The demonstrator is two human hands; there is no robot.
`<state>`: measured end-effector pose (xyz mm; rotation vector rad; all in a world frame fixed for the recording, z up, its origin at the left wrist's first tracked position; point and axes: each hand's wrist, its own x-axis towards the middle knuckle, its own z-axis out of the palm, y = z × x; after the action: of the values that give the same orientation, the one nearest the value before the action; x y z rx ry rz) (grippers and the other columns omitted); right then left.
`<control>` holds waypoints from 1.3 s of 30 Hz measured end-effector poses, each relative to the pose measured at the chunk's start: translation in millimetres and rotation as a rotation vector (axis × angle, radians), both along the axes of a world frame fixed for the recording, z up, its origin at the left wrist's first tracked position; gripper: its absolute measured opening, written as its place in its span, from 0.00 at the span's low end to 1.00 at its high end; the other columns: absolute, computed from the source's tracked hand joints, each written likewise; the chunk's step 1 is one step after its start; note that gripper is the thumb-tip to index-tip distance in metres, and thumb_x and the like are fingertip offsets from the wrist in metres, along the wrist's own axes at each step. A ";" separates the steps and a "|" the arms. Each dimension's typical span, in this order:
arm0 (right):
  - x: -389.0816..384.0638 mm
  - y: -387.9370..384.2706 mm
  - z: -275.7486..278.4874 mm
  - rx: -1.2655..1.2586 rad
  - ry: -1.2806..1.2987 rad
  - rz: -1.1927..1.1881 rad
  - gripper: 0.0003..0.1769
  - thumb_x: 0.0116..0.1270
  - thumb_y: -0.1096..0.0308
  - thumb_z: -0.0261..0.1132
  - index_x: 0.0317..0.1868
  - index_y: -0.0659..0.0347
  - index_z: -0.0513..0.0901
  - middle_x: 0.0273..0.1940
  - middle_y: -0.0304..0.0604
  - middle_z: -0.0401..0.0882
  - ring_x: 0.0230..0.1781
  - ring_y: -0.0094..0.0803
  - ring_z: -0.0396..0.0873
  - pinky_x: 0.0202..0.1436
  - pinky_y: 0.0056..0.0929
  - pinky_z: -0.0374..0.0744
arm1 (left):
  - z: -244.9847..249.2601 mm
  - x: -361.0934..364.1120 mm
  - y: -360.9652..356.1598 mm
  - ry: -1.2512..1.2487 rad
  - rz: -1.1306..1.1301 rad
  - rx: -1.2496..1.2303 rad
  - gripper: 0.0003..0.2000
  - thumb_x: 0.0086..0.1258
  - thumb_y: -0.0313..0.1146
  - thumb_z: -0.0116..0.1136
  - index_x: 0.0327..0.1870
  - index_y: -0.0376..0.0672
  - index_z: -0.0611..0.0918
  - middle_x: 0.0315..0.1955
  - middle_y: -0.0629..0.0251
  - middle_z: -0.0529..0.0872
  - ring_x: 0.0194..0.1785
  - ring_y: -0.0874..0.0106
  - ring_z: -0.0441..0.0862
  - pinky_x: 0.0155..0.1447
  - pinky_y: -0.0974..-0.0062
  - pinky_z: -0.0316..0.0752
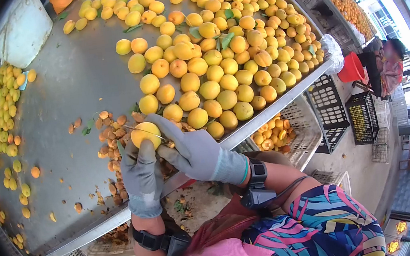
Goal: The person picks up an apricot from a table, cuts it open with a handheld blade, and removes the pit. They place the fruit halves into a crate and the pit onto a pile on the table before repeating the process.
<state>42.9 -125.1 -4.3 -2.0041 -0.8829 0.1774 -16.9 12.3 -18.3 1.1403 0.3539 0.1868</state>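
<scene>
A yellow apricot (143, 134) sits in the fingers of my gloved left hand (142, 174), which are closed round it from below. Over the fruit runs the thin blade of a small knife (155, 135), touching its skin. My gloved right hand (192, 150) is closed on the knife, and most of the handle is hidden by the fingers. Just beyond my hands, a heap of brown apricot pits (109, 134) lies on the metal table (81, 81). Close to my right hand begins a large spread of whole apricots (225, 82) with some green leaves.
The table's raised metal edge (278, 99) runs in front of me. Below it stands a crate of halved apricots (273, 135). More apricots (1, 112) lie at the far left by a white container (24, 35). A person (389, 67) sits at right near a red bucket (351, 67).
</scene>
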 end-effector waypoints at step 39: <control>5.5 5.8 10.9 -0.392 -0.053 0.038 0.40 0.67 0.57 0.57 0.73 0.61 0.48 0.23 0.49 0.78 0.21 0.47 0.79 0.23 0.41 0.75 | 6.2 13.4 4.1 -0.074 0.025 0.268 0.20 0.67 0.31 0.61 0.59 0.35 0.74 0.52 0.63 0.79 0.53 0.75 0.77 0.59 0.76 0.73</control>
<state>48.5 -119.4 6.6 -2.3635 -0.9777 0.3415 -3.6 16.5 -12.1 1.3892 0.2826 0.3047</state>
